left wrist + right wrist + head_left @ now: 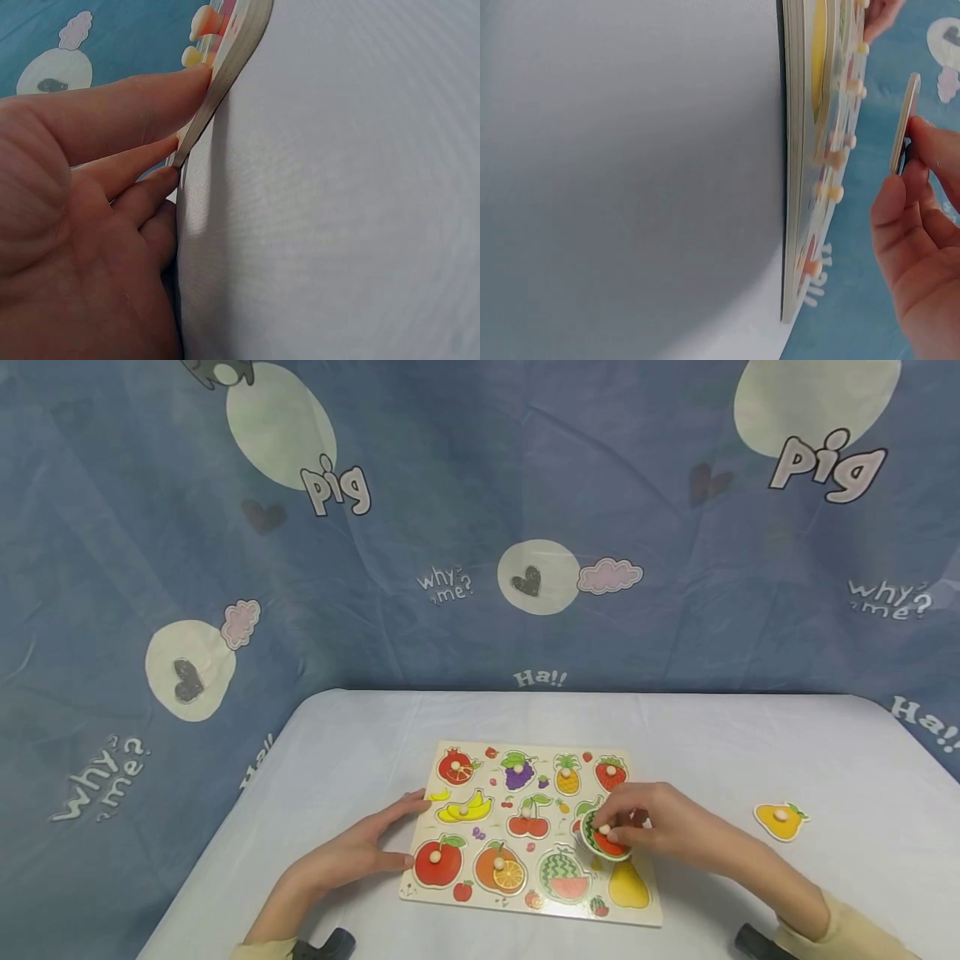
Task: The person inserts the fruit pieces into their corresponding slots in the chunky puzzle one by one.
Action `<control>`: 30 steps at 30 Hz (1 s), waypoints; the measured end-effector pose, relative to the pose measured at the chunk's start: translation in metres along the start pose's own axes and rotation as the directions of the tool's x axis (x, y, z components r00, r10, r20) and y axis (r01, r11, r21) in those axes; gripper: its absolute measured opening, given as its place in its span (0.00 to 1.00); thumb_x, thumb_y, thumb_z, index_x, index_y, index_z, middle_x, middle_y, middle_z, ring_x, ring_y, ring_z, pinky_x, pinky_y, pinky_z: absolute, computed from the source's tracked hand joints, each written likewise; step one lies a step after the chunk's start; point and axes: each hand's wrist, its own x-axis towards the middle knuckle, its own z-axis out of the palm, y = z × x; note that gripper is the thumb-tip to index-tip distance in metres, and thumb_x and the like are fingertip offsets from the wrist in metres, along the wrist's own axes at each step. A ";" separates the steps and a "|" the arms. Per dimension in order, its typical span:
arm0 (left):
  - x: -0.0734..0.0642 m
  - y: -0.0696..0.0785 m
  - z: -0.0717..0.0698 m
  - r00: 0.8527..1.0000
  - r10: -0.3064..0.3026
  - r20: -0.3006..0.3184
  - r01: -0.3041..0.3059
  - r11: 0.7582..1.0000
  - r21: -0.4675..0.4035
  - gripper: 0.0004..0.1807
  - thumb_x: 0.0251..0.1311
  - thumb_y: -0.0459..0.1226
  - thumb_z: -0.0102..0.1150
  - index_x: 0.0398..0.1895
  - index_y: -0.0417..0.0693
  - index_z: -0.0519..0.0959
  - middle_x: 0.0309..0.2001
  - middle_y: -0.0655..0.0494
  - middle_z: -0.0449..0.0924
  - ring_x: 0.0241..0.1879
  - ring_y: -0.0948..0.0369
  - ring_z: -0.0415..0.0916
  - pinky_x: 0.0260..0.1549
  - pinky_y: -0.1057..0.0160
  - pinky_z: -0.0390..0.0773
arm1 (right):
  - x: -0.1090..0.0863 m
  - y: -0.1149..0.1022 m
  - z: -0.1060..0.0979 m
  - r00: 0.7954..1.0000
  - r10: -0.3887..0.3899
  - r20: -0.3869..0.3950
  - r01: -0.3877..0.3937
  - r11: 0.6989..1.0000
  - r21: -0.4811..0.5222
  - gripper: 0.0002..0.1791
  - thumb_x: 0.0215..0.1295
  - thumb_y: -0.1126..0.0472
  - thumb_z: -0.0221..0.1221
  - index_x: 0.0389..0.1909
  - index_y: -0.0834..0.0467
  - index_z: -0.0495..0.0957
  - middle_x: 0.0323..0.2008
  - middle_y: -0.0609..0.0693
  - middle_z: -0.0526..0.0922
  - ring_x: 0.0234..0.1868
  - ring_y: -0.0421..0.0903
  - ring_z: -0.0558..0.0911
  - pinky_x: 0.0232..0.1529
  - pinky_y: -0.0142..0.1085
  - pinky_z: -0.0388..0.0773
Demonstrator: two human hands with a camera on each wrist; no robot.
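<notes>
A wooden fruit puzzle board (517,902) lies flat on the white table. Thumb and fingertips of my left hand (348,853) rest against its left edge, the fingers fairly straight. My right hand (667,822) pinches the watermelon puzzle piece (611,847) by its small knob. In the right wrist view that piece (905,124) is raised above the board and tilted. It overlaps the right part of the board, just up and right of the printed watermelon recess (562,875). The pear recess (628,885) has no knob in it.
A yellow pear piece (780,821) with a knob lies on the white table (712,735) to the right of the board. Other knobbed pieces, such as the apple (437,868) and orange (495,870), sit in the board. A blue printed cloth (450,643) hangs behind.
</notes>
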 end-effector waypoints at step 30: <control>0.002 0.000 0.000 1.000 -0.002 0.003 0.002 1.000 0.000 0.42 0.50 0.37 0.72 0.71 0.58 0.67 0.77 0.51 0.52 0.74 0.45 0.45 0.65 0.33 0.52 | 0.021 -0.013 0.027 0.980 0.030 0.196 -0.044 0.997 0.069 0.09 0.62 0.61 0.67 0.39 0.43 0.85 0.33 0.36 0.81 0.32 0.35 0.76 0.34 0.30 0.77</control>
